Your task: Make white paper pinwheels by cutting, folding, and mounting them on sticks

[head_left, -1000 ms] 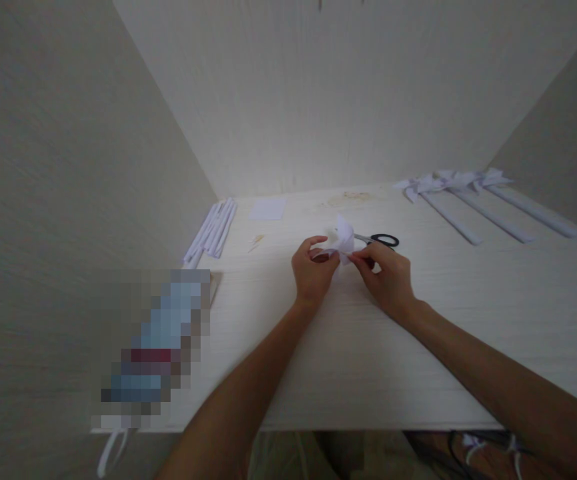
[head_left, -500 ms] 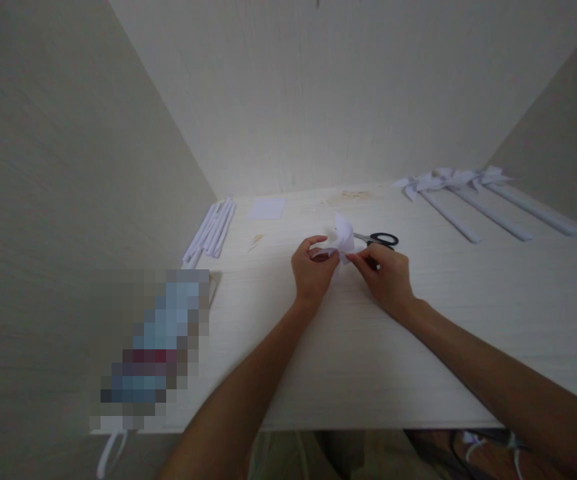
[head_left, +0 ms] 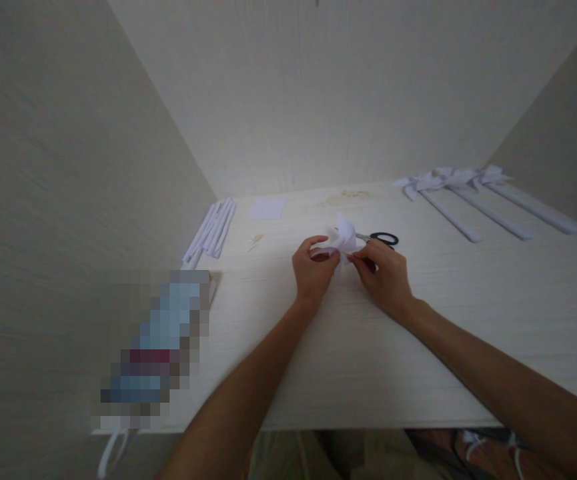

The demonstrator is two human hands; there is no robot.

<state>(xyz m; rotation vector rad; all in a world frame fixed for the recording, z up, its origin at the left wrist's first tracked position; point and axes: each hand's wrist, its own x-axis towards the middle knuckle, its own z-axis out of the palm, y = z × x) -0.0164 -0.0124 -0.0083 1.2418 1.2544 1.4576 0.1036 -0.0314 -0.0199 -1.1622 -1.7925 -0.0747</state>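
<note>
Seen from the head camera, both hands meet near the middle of a pale desk (head_left: 418,373), pinching a small folded white paper piece (head_left: 344,237) between them. The left hand (head_left: 312,270) curls thumb and forefinger around the paper's lower fold; the right hand (head_left: 385,277) nips its right edge with closed fingertips. Black-handled scissors (head_left: 382,238) lie just behind the right hand. Rolled paper sticks (head_left: 211,229) lie along the desk's left edge, a flat paper square (head_left: 267,208) near the far edge, and finished pinwheels (head_left: 461,190) toward the far right corner. The thin paper could likely tear or lose its fold if the fingers pull apart too hard, and the right hand might nudge the scissors.
</note>
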